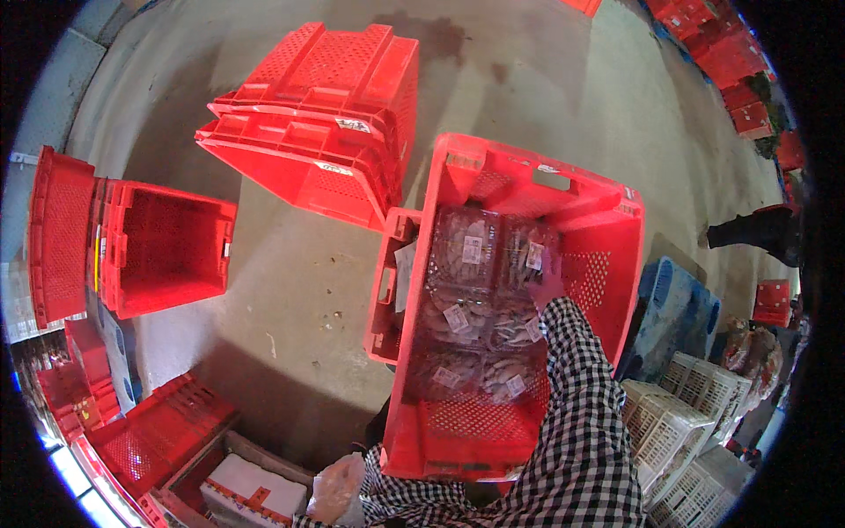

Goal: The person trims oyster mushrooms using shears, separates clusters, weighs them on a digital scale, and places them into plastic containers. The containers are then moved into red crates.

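Note:
My right hand (pixel 546 284), blurred and purplish, reaches into a large red plastic crate (pixel 535 162). It is at the right edge of a clear plastic food pack (pixel 521 267); whether the fingers grip it is not clear. Several similar packs (pixel 459 320) lie in two columns on the crate's floor, each with a white printed label. Greyish food shows through their lids, too blurred to name. My left sleeve (pixel 416 495), black-and-white checked, passes below the crate's near edge. Beside its end is crumpled clear plastic (pixel 338 487) with something pinkish inside; I cannot make out the left hand plainly.
Nested red crates (pixel 310 125) stand tilted beyond, at the upper left. Another red crate (pixel 173 247) opens towards me at left. A white box (pixel 254 488) with orange tape sits lower left. To the right are a blue plastic pallet (pixel 680 310) and white lattice crates (pixel 667 422).

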`<state>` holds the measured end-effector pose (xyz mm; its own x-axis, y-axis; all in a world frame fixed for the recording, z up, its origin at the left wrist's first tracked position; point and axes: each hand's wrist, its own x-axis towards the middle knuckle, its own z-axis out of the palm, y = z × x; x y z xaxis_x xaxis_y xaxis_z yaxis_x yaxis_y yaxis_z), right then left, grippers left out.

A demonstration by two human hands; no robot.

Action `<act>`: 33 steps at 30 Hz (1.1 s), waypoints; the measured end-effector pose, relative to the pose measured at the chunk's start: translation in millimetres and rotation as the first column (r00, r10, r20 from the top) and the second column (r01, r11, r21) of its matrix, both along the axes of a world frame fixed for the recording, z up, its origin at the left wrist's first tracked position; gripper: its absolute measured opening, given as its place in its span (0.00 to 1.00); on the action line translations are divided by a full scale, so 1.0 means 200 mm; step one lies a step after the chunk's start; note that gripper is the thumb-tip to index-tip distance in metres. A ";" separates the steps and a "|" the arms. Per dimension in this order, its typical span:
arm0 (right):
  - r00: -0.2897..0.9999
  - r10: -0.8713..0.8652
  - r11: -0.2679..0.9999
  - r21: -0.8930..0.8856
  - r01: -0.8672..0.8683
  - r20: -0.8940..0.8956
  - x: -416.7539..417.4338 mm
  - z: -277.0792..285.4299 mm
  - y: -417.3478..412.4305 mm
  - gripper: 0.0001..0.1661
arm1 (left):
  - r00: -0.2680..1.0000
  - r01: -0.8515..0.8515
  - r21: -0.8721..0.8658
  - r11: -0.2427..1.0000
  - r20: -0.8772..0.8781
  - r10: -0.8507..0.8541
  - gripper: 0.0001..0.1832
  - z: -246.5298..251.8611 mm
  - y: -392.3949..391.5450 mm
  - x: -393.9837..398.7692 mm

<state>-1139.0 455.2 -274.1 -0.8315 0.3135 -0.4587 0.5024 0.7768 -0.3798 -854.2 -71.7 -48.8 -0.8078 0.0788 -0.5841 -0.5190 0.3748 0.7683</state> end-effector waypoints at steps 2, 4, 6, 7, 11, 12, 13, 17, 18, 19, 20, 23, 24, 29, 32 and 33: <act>0.996 -0.035 0.999 0.044 0.031 0.088 -0.05 0.04 -0.03 0.62 | 0.996 -0.034 -0.110 0.993 0.084 0.043 0.12 0.18 0.18 -0.25; 0.993 0.066 0.989 0.138 -0.051 -0.102 -0.01 0.01 -0.05 0.57 | 0.977 -0.049 -0.105 0.993 0.200 0.069 0.11 0.24 0.16 -0.25; 0.992 -0.017 0.997 0.075 0.026 -0.122 -0.01 -0.05 -0.01 0.51 | 0.963 -0.069 -0.006 0.998 0.261 0.068 0.13 0.19 0.09 -0.20; 0.986 -0.069 0.997 0.027 0.074 -0.153 -0.02 -0.01 -0.04 0.47 | 0.963 -0.084 0.018 0.996 0.258 0.076 0.14 0.20 0.09 -0.18; 0.855 -0.273 0.929 -0.353 0.115 -0.441 -0.02 0.41 -0.42 0.34 | 0.951 -0.291 -0.056 0.955 0.093 0.295 0.21 0.42 0.12 -0.20; 0.832 -0.262 0.896 -0.444 0.021 -0.488 -0.01 0.60 -0.59 0.31 | 0.873 -0.470 -0.020 0.883 0.137 0.468 0.24 0.44 0.12 -0.18; 0.763 -0.158 0.917 -0.380 -0.122 -0.626 0.02 0.85 -0.82 0.30 | 0.770 -0.624 0.024 0.781 0.186 0.610 0.26 0.45 0.14 -0.17; 0.868 0.386 0.333 -0.830 -0.448 -0.314 0.30 1.78 -1.50 0.14 | 0.467 -0.876 0.216 0.431 0.158 0.870 0.29 0.86 0.11 -0.32; 0.664 0.605 0.120 -0.774 -0.621 -0.439 0.40 1.83 -1.65 0.13 | 0.422 -0.892 0.239 0.383 0.142 0.895 0.32 0.82 0.05 -0.27; 0.613 0.737 -0.014 -0.913 -0.407 -0.284 0.56 1.84 -1.79 0.19 | 0.389 -0.888 0.301 0.348 0.088 0.917 0.32 0.83 0.02 -0.20; 0.345 0.855 -0.130 -0.805 -0.579 -0.387 0.63 2.07 -1.97 0.18 | 0.336 -0.883 0.357 0.305 0.028 0.941 0.32 0.85 -0.03 -0.12; 0.048 0.800 -0.416 -0.611 -0.674 -0.598 1.07 2.11 -2.31 0.12 | 0.160 -0.906 0.386 0.172 -0.064 0.985 0.27 1.05 -0.15 0.12; 0.049 0.778 -0.480 -0.643 -0.596 -0.626 1.20 2.06 -2.37 0.11 | 0.064 -0.898 0.436 0.057 0.001 0.998 0.27 1.11 -0.22 0.26; -0.488 0.269 -0.893 -0.025 -0.449 -0.830 1.81 2.36 -2.68 0.06 | -0.210 -0.922 0.385 -0.048 -0.390 0.897 0.26 1.23 -0.43 1.03; -0.394 0.695 -0.638 -0.264 -0.723 -0.602 2.18 2.72 -2.80 0.19 | -0.349 -0.933 0.228 -0.278 -0.394 0.850 0.41 1.58 -0.51 1.35; -0.451 0.685 -0.681 -0.282 -0.676 -0.573 2.29 2.85 -2.87 0.25 | -0.484 -0.872 0.326 -0.366 -0.457 0.746 0.41 1.52 -0.53 1.46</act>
